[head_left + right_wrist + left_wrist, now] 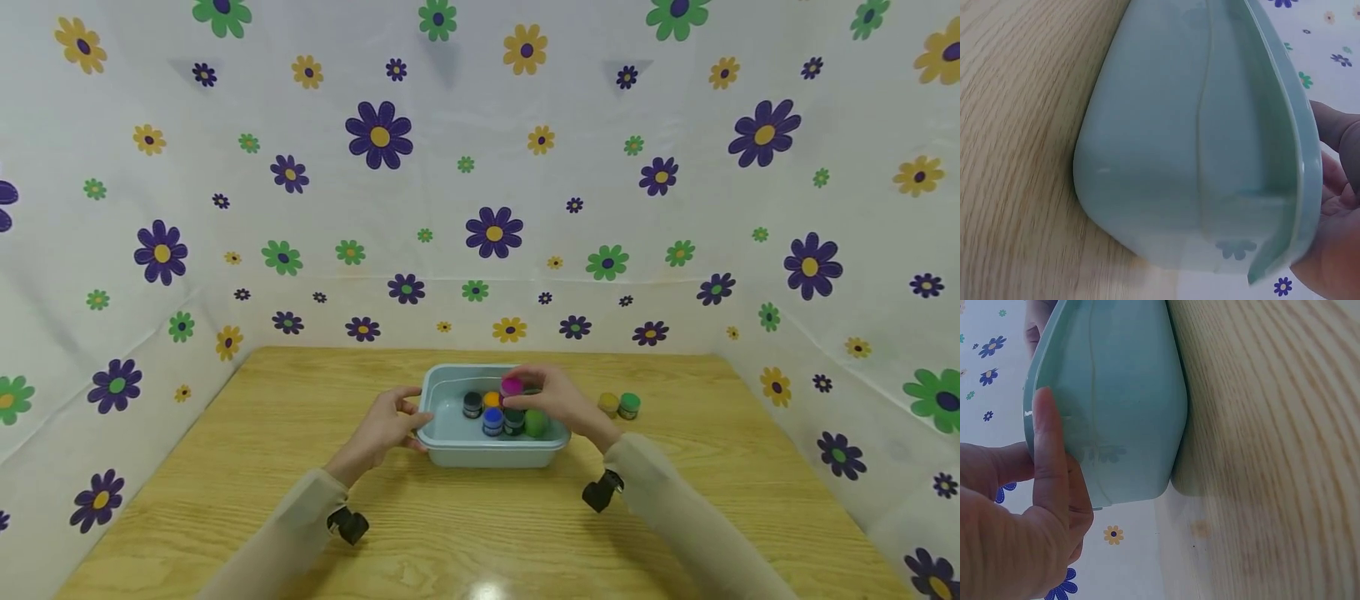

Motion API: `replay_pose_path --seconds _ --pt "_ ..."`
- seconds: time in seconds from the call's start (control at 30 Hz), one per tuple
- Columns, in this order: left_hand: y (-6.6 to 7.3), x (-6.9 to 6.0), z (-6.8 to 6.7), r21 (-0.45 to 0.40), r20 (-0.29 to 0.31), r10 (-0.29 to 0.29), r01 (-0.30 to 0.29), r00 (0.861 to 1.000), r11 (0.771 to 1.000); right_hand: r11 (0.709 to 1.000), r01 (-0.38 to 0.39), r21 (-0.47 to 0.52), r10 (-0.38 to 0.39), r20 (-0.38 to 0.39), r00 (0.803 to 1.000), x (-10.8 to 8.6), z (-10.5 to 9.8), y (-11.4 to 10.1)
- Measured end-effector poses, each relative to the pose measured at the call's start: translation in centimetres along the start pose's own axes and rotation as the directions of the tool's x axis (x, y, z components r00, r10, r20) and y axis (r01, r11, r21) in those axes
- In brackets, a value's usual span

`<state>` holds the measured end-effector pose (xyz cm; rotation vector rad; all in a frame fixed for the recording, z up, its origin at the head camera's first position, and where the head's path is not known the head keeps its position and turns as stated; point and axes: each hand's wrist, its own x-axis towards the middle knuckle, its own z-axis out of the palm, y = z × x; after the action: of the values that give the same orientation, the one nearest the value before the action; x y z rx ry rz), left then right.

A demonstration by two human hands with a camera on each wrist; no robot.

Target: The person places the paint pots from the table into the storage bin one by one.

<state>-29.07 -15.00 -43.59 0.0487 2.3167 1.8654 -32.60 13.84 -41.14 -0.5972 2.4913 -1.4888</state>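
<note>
A pale blue plastic tub (491, 457) stands on the wooden table. My left hand (385, 427) grips its left rim, thumb on top and fingers under the edge, as the left wrist view also shows. Over the tub's right half, my right hand (551, 397) pinches a small jar with a magenta lid (512, 387). Inside the tub, below that hand, sit several small jars: a black-lidded one (472, 405), an orange one (492, 399), a blue one (492, 421), a dark green one (513, 422) and a light green one (535, 422). The right wrist view shows mostly the tub's outer wall (1147, 137).
To the right of the tub, a jar with a yellow lid (608, 405) and a jar with a green lid (629, 406) stand side by side on the table (480, 533). Flower-patterned white sheets (442, 200) hang behind and along both sides.
</note>
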Motion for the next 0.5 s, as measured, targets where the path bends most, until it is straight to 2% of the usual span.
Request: replay_pose_path --seconds 0.1,0.33,0.5 --pt "0.0 0.0 -0.1 0.001 -0.005 0.000 0.000 1.000 1.000 0.998 0.027 -0.054 -0.026 0.016 1.000 0.6 0.7 -0.2" --pt "-0.1 0.1 -0.1 0.021 -0.011 -0.017 0.017 1.000 1.000 0.998 0.017 -0.062 -0.013 0.061 0.998 1.6 2.9 -0.8" --pt "0.1 0.0 0.0 0.027 -0.006 -0.017 0.017 1.000 0.999 0.991 0.042 -0.127 -0.034 0.067 0.997 2.3 4.1 -0.8"
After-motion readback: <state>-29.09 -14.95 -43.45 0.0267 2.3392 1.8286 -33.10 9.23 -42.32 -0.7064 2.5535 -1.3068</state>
